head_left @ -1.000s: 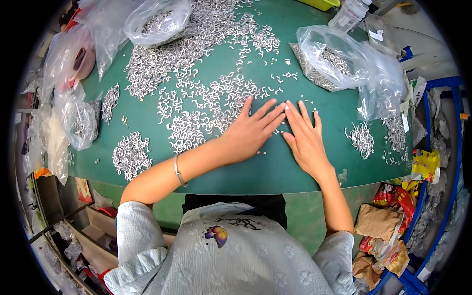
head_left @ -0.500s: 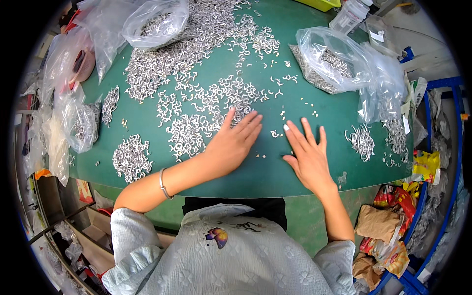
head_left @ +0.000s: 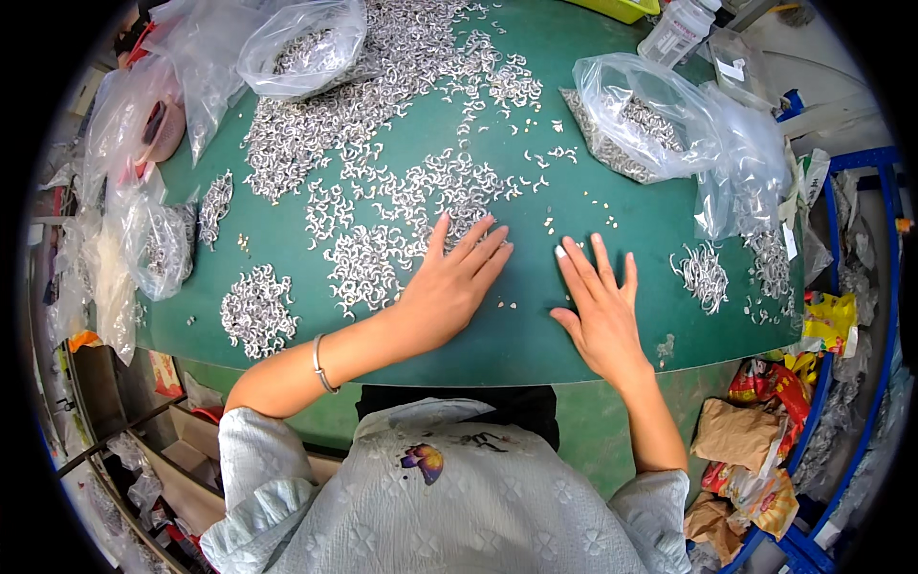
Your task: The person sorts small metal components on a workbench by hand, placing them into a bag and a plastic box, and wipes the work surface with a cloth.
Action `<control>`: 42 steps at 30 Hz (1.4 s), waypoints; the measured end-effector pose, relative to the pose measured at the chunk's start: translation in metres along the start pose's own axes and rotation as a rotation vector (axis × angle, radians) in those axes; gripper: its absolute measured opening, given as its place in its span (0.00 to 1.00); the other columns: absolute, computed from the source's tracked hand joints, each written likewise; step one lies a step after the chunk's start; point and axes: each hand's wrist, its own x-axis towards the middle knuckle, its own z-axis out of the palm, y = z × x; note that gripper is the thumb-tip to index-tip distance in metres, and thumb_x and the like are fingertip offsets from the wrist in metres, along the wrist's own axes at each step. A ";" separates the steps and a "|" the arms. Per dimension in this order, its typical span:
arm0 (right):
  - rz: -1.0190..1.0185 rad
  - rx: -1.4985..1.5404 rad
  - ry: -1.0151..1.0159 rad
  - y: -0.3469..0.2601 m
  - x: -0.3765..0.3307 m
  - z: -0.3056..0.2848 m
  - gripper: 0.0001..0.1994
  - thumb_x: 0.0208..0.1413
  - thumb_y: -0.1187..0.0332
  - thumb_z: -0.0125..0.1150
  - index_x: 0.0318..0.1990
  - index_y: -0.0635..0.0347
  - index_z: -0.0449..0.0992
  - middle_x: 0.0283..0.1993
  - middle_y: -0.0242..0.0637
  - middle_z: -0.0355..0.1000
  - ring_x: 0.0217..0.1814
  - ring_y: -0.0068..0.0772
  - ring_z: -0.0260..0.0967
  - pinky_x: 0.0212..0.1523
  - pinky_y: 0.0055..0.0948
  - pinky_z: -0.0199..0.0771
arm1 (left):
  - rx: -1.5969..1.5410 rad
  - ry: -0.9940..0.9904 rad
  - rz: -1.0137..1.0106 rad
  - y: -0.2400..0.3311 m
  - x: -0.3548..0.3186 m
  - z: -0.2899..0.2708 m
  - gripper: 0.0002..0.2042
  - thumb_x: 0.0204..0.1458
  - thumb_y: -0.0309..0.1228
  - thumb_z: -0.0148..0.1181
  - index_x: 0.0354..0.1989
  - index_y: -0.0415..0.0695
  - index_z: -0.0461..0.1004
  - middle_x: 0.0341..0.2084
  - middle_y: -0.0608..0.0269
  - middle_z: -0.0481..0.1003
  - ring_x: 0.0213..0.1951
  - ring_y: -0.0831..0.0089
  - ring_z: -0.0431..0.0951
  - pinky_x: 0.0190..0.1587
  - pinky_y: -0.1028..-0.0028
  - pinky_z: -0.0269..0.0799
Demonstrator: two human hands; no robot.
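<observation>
My left hand lies palm down with its fingers stretched out. Its fingertips touch the lower right edge of a spread of small silvery curved metal pieces. To its right, my right hand rests on the green tabletop, fingers spread and nothing held. Tiny pale bits lie just beyond the right fingertips, and a few more sit between the hands. What is under either palm is hidden.
Beyond the spread is a large heap of curved pieces, with an open plastic bag on it. Another part-filled bag stands at the far right. Smaller piles lie left and right. Blue shelving borders the right side.
The little cluster of curved pieces left of my right fingertips no longer shows there. Both hands have shifted only slightly, the right one a little toward me.
</observation>
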 end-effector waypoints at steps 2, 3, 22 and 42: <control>-0.002 0.003 0.011 -0.003 0.006 0.001 0.34 0.52 0.58 0.63 0.65 0.60 0.61 0.72 0.35 0.51 0.76 0.47 0.40 0.67 0.67 0.37 | -0.057 0.024 -0.054 0.005 0.008 0.000 0.23 0.52 0.26 0.56 0.58 0.36 0.66 0.61 0.53 0.63 0.66 0.54 0.58 0.64 0.40 0.48; -0.004 0.004 0.016 -0.003 0.009 0.001 0.34 0.52 0.57 0.62 0.65 0.60 0.60 0.72 0.35 0.51 0.76 0.46 0.40 0.67 0.66 0.37 | -0.063 0.014 -0.032 0.003 0.011 0.003 0.23 0.52 0.26 0.56 0.58 0.36 0.66 0.61 0.53 0.63 0.66 0.54 0.58 0.64 0.40 0.48; -0.018 0.454 0.226 0.062 0.009 -0.028 0.15 0.61 0.70 0.52 0.52 0.67 0.74 0.64 0.42 0.65 0.71 0.47 0.55 0.67 0.41 0.55 | -0.370 0.018 0.108 0.021 0.057 0.040 0.23 0.59 0.25 0.49 0.62 0.30 0.58 0.65 0.38 0.54 0.67 0.45 0.54 0.67 0.54 0.51; 1.020 1.071 0.844 0.447 0.211 -0.122 0.28 0.59 0.51 0.57 0.49 0.74 0.67 0.30 0.57 0.75 0.22 0.48 0.77 0.17 0.36 0.74 | -0.817 -0.048 0.004 0.009 0.082 -0.037 0.24 0.51 0.19 0.58 0.59 0.41 0.65 0.66 0.46 0.55 0.69 0.43 0.50 0.68 0.52 0.49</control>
